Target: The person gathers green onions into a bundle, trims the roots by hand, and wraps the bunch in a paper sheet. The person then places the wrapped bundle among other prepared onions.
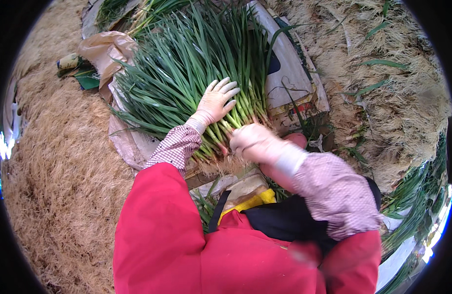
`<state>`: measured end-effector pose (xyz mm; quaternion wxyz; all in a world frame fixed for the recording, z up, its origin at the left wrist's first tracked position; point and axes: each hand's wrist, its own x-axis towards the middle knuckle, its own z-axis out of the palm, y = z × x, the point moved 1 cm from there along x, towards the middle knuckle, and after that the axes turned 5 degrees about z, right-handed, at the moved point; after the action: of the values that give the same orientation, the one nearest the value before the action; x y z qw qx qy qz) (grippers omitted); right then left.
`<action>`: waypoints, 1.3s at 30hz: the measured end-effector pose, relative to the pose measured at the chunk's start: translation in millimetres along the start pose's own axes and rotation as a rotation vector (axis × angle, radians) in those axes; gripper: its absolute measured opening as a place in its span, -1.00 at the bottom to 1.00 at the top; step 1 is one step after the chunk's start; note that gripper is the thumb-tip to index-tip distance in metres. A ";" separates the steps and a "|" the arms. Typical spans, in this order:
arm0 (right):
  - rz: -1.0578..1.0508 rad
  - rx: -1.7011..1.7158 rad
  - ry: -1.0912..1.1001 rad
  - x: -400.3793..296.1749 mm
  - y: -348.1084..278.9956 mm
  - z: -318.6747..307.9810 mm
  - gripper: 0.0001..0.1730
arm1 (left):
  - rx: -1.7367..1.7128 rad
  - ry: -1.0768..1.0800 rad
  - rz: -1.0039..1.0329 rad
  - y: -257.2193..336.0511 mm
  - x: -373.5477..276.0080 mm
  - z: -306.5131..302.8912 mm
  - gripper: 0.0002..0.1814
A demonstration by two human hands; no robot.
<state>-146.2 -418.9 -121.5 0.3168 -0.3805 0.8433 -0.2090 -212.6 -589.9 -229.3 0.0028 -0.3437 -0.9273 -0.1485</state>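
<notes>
A broad pile of long green leafy stalks, like garlic greens or scallions, lies before me, leaves pointing away and pale rooted ends towards me. My left hand, in a thin whitish glove, rests with its fingers apart on top of the stalks near their pale lower part. My right hand, also gloved and blurred, is curled at the root ends, just right of the reddish stalk bases. Whether its fingers grip a stalk is hidden. Checked sleeve covers show on both forearms.
Masses of pale fibrous roots cover the ground on both sides. A crumpled plastic sheet lies under the pile's left edge, with a white panel at its right. More green stalks lie at the far right. Yellow material is near my lap.
</notes>
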 end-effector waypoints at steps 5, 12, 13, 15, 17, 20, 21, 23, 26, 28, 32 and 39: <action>0.340 0.852 -0.230 -74.0 48.2 -112.6 -0.80 | 0.042 0.009 -0.028 -2.8 -12.5 -3.8 -0.51; 0.510 0.114 0.036 -67.7 79.6 35.9 -0.13 | 0.006 0.032 0.003 3.1 0.6 -4.4 -0.52; 0.568 0.184 -0.046 -48.0 74.7 53.1 -0.20 | 0.014 0.027 0.005 2.3 0.9 -6.3 -0.51; 0.630 0.137 -0.267 -30.5 52.5 55.1 -0.58 | -0.008 -0.012 -0.016 4.6 -6.3 -7.6 -0.47; 0.709 0.976 -0.221 -53.5 68.8 47.7 -0.79 | -0.043 0.007 0.003 5.7 2.2 -11.4 -0.44; 0.460 1.030 -0.367 -90.8 54.7 -78.5 -0.81 | -0.039 -0.026 -0.057 -0.8 -14.8 -13.3 -0.36; 0.505 1.070 -0.323 -114.1 71.0 -99.6 -0.76 | -0.052 -0.022 -0.050 1.2 -10.0 -13.9 -0.35; 0.672 0.510 -0.032 -159.3 143.1 -89.9 -0.53 | -0.068 0.018 -0.033 7.3 -2.5 -14.8 -0.38; 0.685 -0.156 0.142 -155.9 148.8 -62.3 -0.53 | -0.077 0.045 -0.030 5.3 -3.0 -14.6 -0.40; 0.378 -0.088 0.338 -118.4 121.0 -45.1 -0.56 | -0.063 0.042 -0.052 3.6 -9.3 -14.4 -0.40; 0.157 -0.202 0.273 -9.6 44.3 5.6 -0.84 | -0.082 0.020 -0.033 4.1 -2.9 -12.6 -0.34; 0.336 -0.170 0.160 36.6 62.6 35.0 -0.89 | -0.100 0.009 -0.050 3.1 -5.4 -12.7 -0.26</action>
<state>-172.5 -412.2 -197.3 0.2462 -0.2419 0.9320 -0.1109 -207.8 -594.7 -216.9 -0.0139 -0.3193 -0.9270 -0.1962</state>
